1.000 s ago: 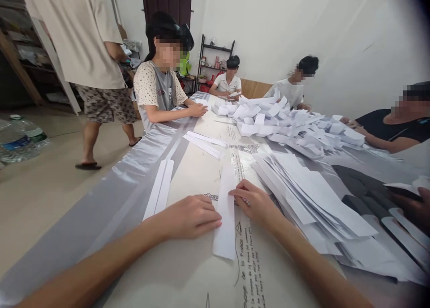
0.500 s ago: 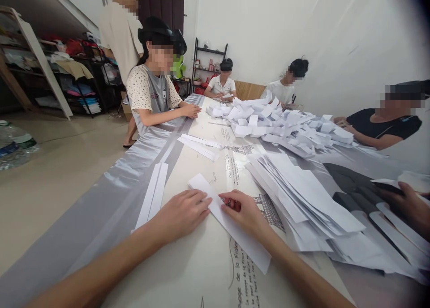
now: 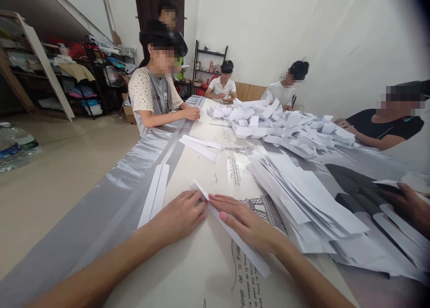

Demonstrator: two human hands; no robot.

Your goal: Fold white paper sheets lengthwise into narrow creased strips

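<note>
A white paper strip (image 3: 231, 232), folded lengthwise into a narrow band, lies slantwise on the table in front of me. My left hand (image 3: 183, 216) is at its far end, fingers bent and pressed on the paper; the fingertips are partly hidden. Along the fold rests my right hand (image 3: 243, 220), its fingers stretched out and the thumb touching the strip. Left of my left hand lies another folded paper strip (image 3: 155, 194). Farther forward are more folded strips (image 3: 201, 147). To the right of my right hand a stack of flat paper sheets (image 3: 302, 200) is fanned out.
A large heap of folded white papers (image 3: 262, 117) covers the far middle of the table. Dark scissors-like or bag-like items (image 3: 356, 200) lie at right, near another person's hand (image 3: 413, 200). Several people sit around the table (image 3: 188, 272). Plastic bottles (image 3: 16, 144) stand on the floor at left.
The strip has gone from wide to narrow as its side was folded over. My right hand has flattened from a pinch. My left fingers have curled more. The standing person has shifted right.
</note>
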